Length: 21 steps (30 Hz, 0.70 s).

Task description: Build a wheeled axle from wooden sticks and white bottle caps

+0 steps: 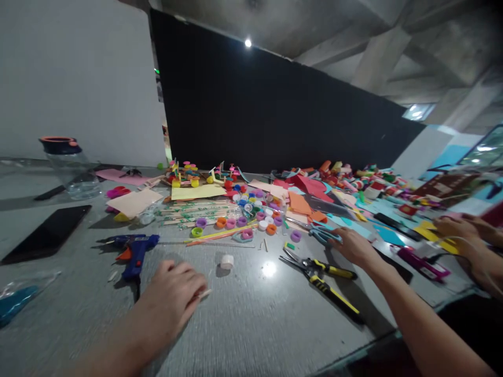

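Note:
My left hand [176, 288] rests low over the grey table, fingers curled, with a short pale stick [205, 294] poking out from the fingertips. On the right, my right hand [356, 247] has its fingers closed at the blue-grey handles of a pair of scissors [323, 235], whose blades point left toward the bottle caps. Yellow-and-black pliers [314, 271] lie with jaws apart just in front of the scissors. Between my hands sits a white cap [227, 262]. A blue hot glue gun [137, 254] lies on its side beyond my left hand.
Behind are colourful bottle caps [231, 223], wooden sticks [196, 212], and coloured paper [301, 203]. A phone [49, 230] and water bottle [74, 173] stand left. Another person's hands [463, 238] work at the right, near a purple glue gun-like tool [422, 263].

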### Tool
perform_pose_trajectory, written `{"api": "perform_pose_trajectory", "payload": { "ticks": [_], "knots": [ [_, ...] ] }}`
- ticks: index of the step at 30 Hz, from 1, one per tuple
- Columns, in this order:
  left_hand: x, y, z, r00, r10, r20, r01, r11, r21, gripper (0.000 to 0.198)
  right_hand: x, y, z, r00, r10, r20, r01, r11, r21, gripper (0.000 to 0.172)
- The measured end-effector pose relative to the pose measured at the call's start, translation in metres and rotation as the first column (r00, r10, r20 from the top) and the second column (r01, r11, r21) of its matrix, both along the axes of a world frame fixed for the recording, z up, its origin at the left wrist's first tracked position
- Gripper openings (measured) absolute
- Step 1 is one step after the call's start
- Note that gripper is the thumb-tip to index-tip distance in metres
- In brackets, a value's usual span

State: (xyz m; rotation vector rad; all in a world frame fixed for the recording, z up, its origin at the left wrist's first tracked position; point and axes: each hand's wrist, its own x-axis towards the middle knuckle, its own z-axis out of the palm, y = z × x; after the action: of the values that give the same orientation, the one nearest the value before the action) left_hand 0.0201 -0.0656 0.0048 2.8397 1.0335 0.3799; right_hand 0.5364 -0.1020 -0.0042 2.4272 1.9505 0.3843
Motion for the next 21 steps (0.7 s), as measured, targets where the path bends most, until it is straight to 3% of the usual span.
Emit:
{"api": "perform_pose_trajectory", "payload": {
  "ticks": [7,13,15,18,21],
  "knots": [
    [0.0,-0.003,0.023,0.997,0.06,-0.048,-0.067,0.982,-0.177,0.014,0.031,0.03,-0.009,0.988,0.153,0.02,-0.152,0.988,-0.037,0.014],
    [-0.002,-0.007,0.035,0.983,0.164,0.087,-0.135,0.953,-0.271,0.013,0.04,0.049,-0.002,0.967,0.254,0.025,-0.252,0.964,-0.084,0.014],
    [-0.004,-0.009,0.04,0.943,0.246,0.222,-0.131,0.892,-0.432,0.017,0.036,0.047,0.003,0.956,0.291,0.027,-0.289,0.956,-0.049,0.007],
    [-0.005,-0.012,0.044,0.842,0.347,0.412,0.036,0.726,-0.686,0.017,0.026,0.039,0.008,0.946,0.324,0.027,-0.325,0.945,0.029,0.005],
    [-0.007,-0.012,0.04,0.773,0.365,0.519,0.17,0.669,-0.724,0.021,0.016,0.029,0.002,0.945,0.326,-0.028,-0.324,0.943,0.078,0.018]
  ]
}}
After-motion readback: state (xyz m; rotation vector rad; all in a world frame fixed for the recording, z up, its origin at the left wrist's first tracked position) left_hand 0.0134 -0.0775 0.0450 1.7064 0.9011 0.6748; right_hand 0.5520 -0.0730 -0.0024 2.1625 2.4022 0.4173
